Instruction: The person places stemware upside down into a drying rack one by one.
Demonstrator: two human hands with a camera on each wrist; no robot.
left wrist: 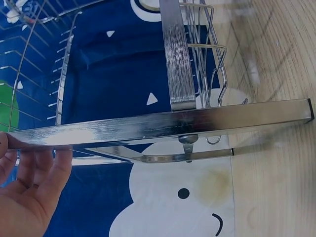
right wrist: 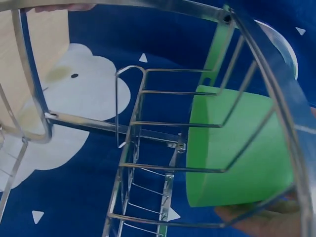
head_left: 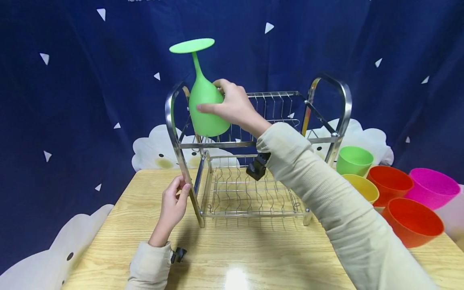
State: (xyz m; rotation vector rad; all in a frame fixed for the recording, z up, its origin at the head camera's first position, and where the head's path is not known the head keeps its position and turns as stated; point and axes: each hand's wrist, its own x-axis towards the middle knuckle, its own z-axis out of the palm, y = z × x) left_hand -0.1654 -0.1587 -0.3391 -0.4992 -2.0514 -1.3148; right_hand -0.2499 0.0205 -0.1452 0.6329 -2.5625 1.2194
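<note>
Your right hand is pinching the bowl of the green plastic goblet, thumb and fingers clamped on it, and is holding it tilted, foot up and rim down, at the left end of the upper tier of the metal dish rack; can't tell if the rim is touching wire. Your left hand is gripping the rack's left front post, while green, yellow, red and pink cups are sitting right of the rack.
</note>
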